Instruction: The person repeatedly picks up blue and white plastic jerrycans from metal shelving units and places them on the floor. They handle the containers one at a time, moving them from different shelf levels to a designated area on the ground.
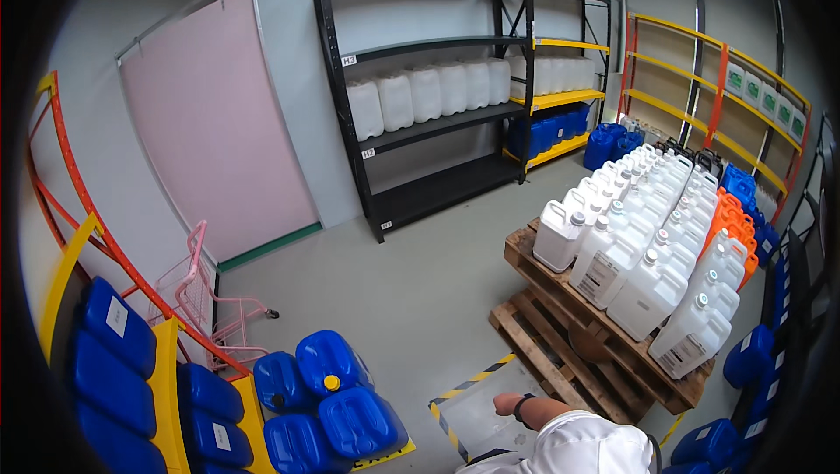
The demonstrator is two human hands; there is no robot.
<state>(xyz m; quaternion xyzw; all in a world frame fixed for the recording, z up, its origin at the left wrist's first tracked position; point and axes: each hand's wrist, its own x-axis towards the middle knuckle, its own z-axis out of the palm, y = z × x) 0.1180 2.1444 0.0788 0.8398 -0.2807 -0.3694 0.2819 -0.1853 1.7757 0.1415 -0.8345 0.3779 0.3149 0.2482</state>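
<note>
My right hand (507, 404) is low in the view, at the end of a white-sleeved arm with a black band at the wrist. Its fingers look curled in, and no object shows in them. Below it lies a grey floor patch bordered by yellow-black striped tape (473, 376). Just beyond and to the right are stacked wooden pallets (525, 343). The top one bears rows of white plastic jugs (647, 294) with grey caps, and orange jugs (733, 220) stand past them. My left hand is out of view.
Blue jerrycans (359, 421) stand at the lower left, beside a yellow-orange rack (166, 378) of more. A pink cart (188, 286) is near the pink doorway (219, 115). Black shelving (437, 128) with white canisters lines the far wall. An orange-yellow rack (719, 93) stands at far right.
</note>
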